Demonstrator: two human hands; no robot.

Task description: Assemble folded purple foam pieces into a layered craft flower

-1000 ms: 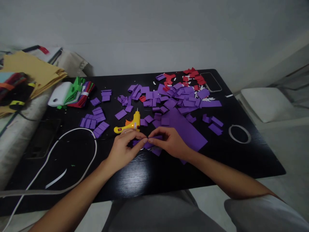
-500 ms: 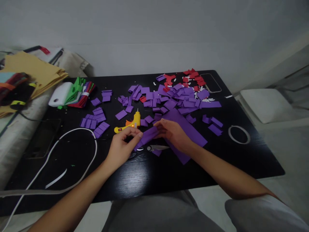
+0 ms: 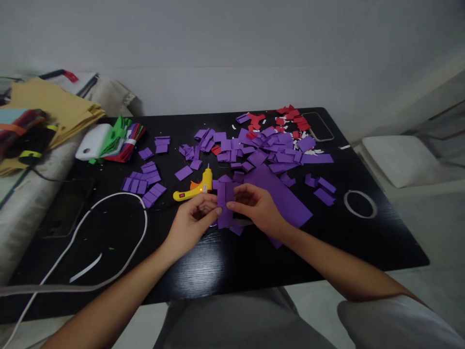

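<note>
Between my two hands is a purple paper strip (image 3: 224,215), held upright over the table with a fold along its length. My left hand (image 3: 194,218) pinches its left side, thumb in front. On the other side my right hand (image 3: 259,208) grips the right edge between thumb and fingers. A yellow glue gun (image 3: 198,186) lies just beyond my left hand. Under my right forearm and hand spreads a larger purple sheet (image 3: 290,198). The scissors beneath the strip are mostly hidden by it and my hands.
Folded purple pieces (image 3: 272,145) are heaped at the back, with red paper scraps (image 3: 292,116) behind. More purple pieces (image 3: 141,182) lie left. A white cable (image 3: 145,218) loops across the left side. A roll of tape (image 3: 360,203) lies right, and a white phone-like case (image 3: 93,141) back left.
The purple strip has turned from slanting to upright. My right hand has drawn in and closed on its right edge; my left hand has shifted slightly right.
</note>
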